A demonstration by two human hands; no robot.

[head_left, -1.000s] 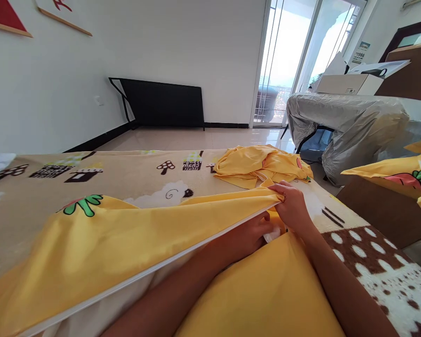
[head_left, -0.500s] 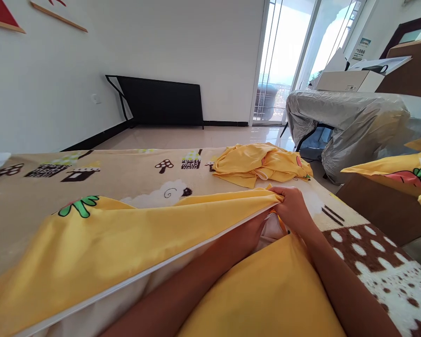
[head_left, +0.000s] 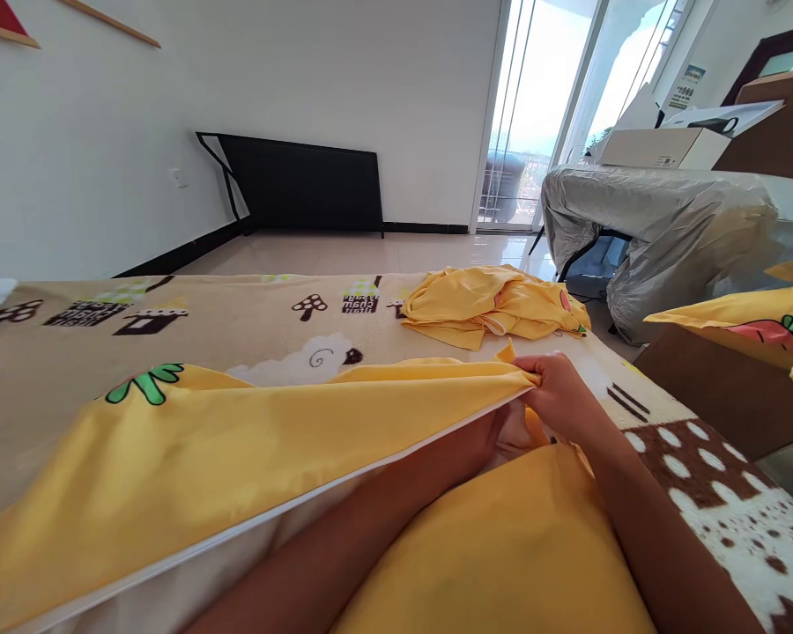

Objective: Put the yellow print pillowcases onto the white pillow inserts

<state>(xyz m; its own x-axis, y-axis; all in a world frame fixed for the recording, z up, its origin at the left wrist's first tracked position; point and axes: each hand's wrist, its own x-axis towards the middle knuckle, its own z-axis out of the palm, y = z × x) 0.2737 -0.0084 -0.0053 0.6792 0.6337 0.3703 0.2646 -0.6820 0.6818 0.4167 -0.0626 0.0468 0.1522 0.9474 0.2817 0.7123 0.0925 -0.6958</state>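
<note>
A yellow fabric cover (head_left: 270, 431) with a white-edged opening and a printed green leaf top is stretched across the front of the bed. My right hand (head_left: 552, 392) is closed on its right corner, pinching the bunched cloth. My left arm reaches into the opening, under the upper layer, towards that same corner. My left hand (head_left: 492, 438) shows only in part, in shadow; its fingers are hidden by the cloth. Beneath my arms bulges more plain yellow cloth (head_left: 502, 546).
A crumpled yellow cloth pile (head_left: 489, 304) lies farther back on the patterned blanket (head_left: 238, 317). At the right, a yellow printed cloth (head_left: 753, 321) hangs over a brown box (head_left: 700, 379). Behind stand a plastic-covered table (head_left: 661, 202) and a black folded frame (head_left: 304, 185) against the wall.
My right hand has shifted slightly right with the corner of the cover. A small cloth tip now stands up beside it. The view has tilted a little.
</note>
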